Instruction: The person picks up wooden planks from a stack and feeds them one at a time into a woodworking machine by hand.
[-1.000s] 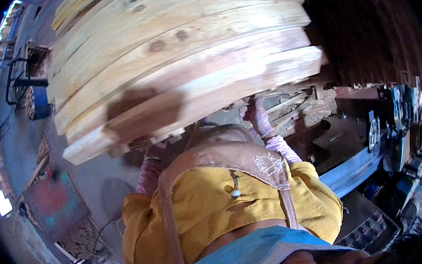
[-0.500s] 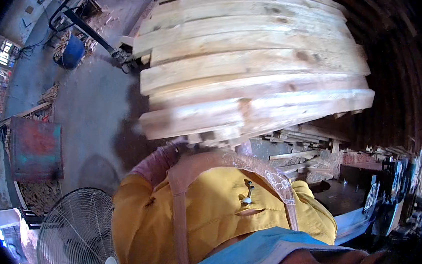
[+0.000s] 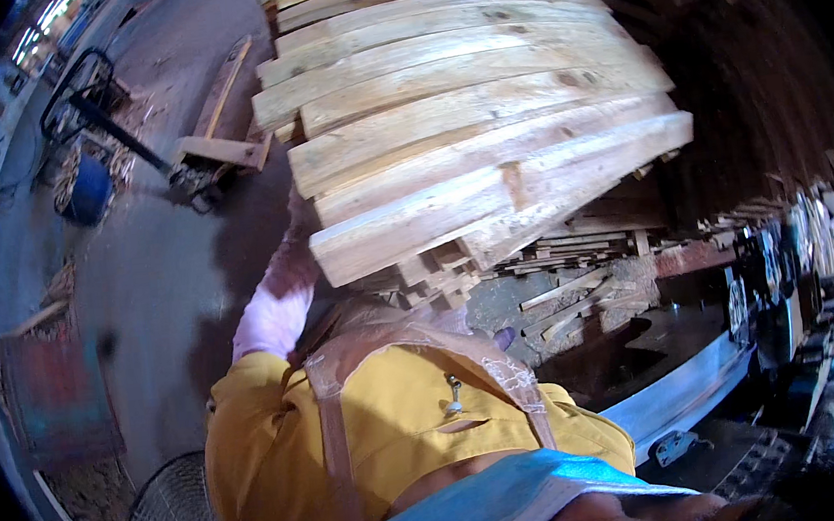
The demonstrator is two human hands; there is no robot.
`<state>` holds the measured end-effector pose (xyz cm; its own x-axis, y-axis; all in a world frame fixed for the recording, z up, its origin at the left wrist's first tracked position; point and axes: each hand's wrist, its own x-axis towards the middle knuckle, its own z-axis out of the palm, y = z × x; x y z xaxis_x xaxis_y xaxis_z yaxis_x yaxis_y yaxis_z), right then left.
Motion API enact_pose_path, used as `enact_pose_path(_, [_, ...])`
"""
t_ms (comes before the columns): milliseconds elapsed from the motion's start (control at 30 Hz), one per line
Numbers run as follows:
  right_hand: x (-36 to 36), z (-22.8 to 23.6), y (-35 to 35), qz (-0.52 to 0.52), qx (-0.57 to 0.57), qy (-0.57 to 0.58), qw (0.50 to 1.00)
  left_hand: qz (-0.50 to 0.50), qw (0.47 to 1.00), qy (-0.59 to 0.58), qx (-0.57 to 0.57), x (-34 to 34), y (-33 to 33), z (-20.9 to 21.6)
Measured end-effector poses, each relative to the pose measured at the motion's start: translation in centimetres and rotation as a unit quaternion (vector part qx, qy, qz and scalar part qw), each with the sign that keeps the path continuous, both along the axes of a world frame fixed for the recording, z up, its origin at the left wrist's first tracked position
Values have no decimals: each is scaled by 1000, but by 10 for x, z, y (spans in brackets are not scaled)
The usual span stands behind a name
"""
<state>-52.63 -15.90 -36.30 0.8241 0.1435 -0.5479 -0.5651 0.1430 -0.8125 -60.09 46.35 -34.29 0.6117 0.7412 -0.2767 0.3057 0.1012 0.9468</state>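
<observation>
A tall stack of pale, squared wooden planks fills the space in front of me, with the nearest plank tilted up toward the right. Below that plank, short ends of a bundle of wood strips show close to my chest. My left arm, in a pinkish sleeve, reaches up along the stack's left side. My left hand is at the left plank ends, dim and blurred, its fingers hidden. Of my right hand only a small dark purplish part seems to show below the wood; its fingers cannot be made out.
At far left stand a pallet jack and a blue tub of wood scraps. A fan is at lower left. Loose wood pieces lie on the right, beside a dark machine table with a pale edge. Dark stacked timber rises behind.
My view has turned, and the stack sits further left and more tilted. My left arm has stretched forward from the near plank's underside to the stack's left side.
</observation>
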Motion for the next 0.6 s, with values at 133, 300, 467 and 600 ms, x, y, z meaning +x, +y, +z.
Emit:
enact_pose_path(133, [-25, 5, 77, 55, 95, 26, 994, -43, 997, -38, -60, -50, -15, 4])
enact_pose_path(300, [-27, 22, 130, 57, 188, 34, 980, -180, 954, -106, -216, -55, -71, 19])
enact_pose_path(467, [34, 46, 74, -137, 203, 9, 970, -397, 799, -176, -416, 31, -171, 20])
enact_pose_path(600, [100, 18, -27, -358, 213, 30, 909, -538, 563, -213, -590, 88, -305, 22])
